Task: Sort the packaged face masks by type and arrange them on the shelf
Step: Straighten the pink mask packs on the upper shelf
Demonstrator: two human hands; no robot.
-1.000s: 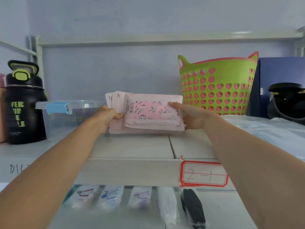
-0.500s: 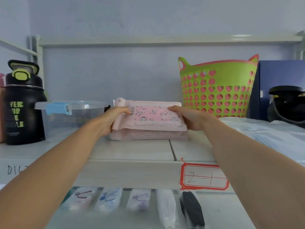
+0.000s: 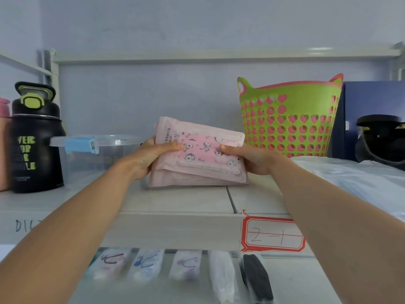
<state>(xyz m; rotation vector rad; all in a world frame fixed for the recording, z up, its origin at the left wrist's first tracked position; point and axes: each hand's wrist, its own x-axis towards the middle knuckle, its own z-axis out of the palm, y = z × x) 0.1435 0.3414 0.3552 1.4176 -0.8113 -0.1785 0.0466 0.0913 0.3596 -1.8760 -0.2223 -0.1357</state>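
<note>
A stack of pink packaged face masks (image 3: 197,154) with a cartoon print stands tilted on the upper shelf (image 3: 175,200), its lower edge on the board. My left hand (image 3: 149,156) grips the stack's left end, thumb on the front. My right hand (image 3: 247,157) grips its right end the same way. On the shelf below lie a row of other packaged masks: three clear packs with coloured ear loops (image 3: 144,262), a white pack (image 3: 221,273) and a black pack (image 3: 256,275).
A clear lidded container (image 3: 92,154) with a blue clip and a black bottle (image 3: 35,141) stand left of the stack. A green heart-pattern basket (image 3: 289,119) stands right behind it. White plastic bags (image 3: 359,176) lie at the right. A red label (image 3: 272,234) marks the shelf edge.
The stack lay flatter on the shelf half a second ago; both hands have tipped its top edge up toward me, showing the printed front.
</note>
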